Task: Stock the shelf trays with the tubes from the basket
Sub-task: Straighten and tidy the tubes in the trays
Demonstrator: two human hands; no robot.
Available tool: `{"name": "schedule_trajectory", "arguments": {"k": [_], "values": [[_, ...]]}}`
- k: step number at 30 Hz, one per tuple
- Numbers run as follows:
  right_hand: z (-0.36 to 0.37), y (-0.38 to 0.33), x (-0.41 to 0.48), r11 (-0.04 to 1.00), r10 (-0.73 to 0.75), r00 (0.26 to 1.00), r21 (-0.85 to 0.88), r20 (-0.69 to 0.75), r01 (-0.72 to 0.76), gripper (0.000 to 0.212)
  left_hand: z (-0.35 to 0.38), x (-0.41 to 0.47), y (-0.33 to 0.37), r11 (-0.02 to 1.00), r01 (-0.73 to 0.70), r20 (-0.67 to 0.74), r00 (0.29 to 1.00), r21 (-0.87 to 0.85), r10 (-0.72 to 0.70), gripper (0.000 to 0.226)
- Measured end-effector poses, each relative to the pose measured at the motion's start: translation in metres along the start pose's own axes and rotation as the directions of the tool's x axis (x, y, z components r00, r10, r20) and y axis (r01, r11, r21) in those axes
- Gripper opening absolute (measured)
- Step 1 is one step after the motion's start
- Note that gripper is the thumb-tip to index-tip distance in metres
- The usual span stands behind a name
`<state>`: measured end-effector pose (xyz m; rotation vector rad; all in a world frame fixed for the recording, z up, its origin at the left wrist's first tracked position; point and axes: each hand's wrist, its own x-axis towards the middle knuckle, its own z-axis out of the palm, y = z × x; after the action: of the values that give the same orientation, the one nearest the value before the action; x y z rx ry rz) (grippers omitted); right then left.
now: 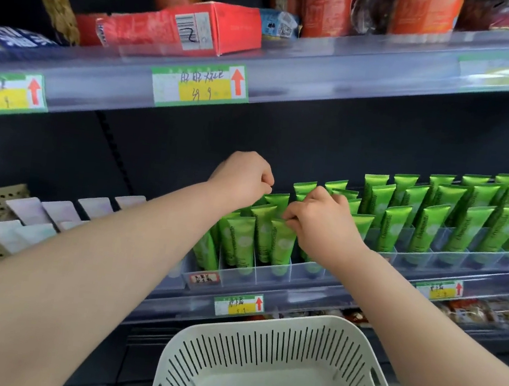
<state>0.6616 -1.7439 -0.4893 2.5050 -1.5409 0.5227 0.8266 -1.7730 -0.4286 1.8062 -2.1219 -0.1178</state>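
The green tubes (242,242) are standing cap down in the clear divided tray (272,275) on the lower shelf, crimped ends up so each can be taken by its flat top. I am pinching the crimp of the front tube (282,244) with my right hand (323,223), thumb and fingers (290,217) closed on it. I judge that I am seating it upright in its slot so that it is lining up with its neighbours. My left hand (242,175) is hovering just behind, over the rear tubes of the same section. Its fingers (265,183) are curled tight, but I cannot tell whether they are gripping a tube top or only steadying the row. To the right, the other rows are looking full and even. Below my arms, the basket (259,353) is showing only its slotted walls and pale floor, so I am taking the stocking to be near its end. White tubes (29,213) are leaning in a rack to the left, a price label (239,305) is hanging on the shelf edge, and a red box (183,27) is lying on the shelf above.
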Motion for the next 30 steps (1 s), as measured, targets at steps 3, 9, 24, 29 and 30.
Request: {"name": "schedule_trajectory", "arguments": {"k": [3,9,24,29,30], "values": [[0.0,0.001,0.001,1.0,-0.012,1.0,-0.001,0.016,0.012,0.025,0.001,-0.001,0.0,1.0,-0.009,0.011,1.0,0.012,0.009,0.01],[0.0,0.0,-0.001,1.0,-0.026,0.999,0.004,0.024,0.026,0.026,0.0,-0.001,-0.001,0.999,-0.02,0.103,0.995,0.04,0.016,0.007],[-0.013,0.009,-0.009,0.999,-0.008,1.0,-0.038,-0.002,0.008,0.039,0.024,0.006,0.007,0.979,-0.044,0.113,0.993,0.201,0.021,0.019],[-0.014,0.012,-0.011,1.0,0.008,1.0,-0.025,0.007,-0.008,0.043,0.026,0.007,0.01,0.984,-0.036,0.127,0.992,0.175,0.014,0.006],[-0.013,0.012,-0.01,1.0,0.009,1.0,-0.024,0.01,-0.008,0.043,0.024,0.008,0.009,0.988,-0.018,0.129,0.992,0.151,-0.002,0.007]]}}
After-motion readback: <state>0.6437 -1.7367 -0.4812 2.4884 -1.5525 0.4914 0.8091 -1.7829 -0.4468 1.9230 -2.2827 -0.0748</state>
